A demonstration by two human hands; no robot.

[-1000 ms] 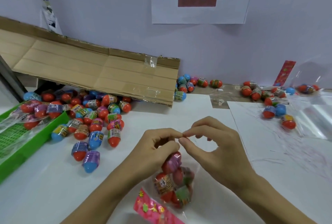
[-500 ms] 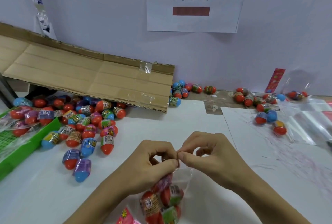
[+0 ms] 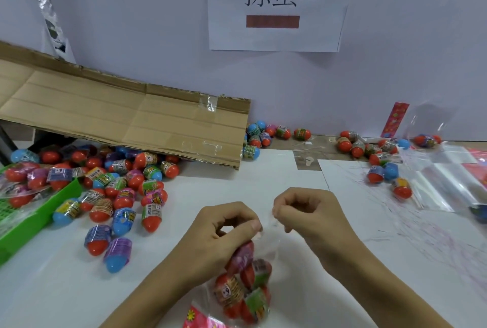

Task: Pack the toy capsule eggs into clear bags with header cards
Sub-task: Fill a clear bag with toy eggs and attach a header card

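A clear bag (image 3: 266, 240) with several capsule eggs (image 3: 243, 288) inside lies on the white table before me, its pink header card (image 3: 200, 319) at the bottom edge of the view. My left hand (image 3: 224, 233) pinches the bag's open edge between thumb and forefinger. My right hand (image 3: 308, 214) pinches the other side of that edge, a short way to the right. A heap of loose capsule eggs (image 3: 118, 188) lies to the left of my hands.
A flattened cardboard sheet (image 3: 126, 117) leans over the egg heap. A green tray (image 3: 39, 211) with bagged eggs stands at the left edge. More eggs (image 3: 379, 159), empty clear bags (image 3: 442, 180) and a pink card (image 3: 395, 119) lie at the right. A paper sign (image 3: 274, 9) hangs on the wall.
My two hands, pinched close together on the bag's mouth before, have drawn a little apart. The bag's edge now stretches between them. The bag of eggs still lies below my hands.
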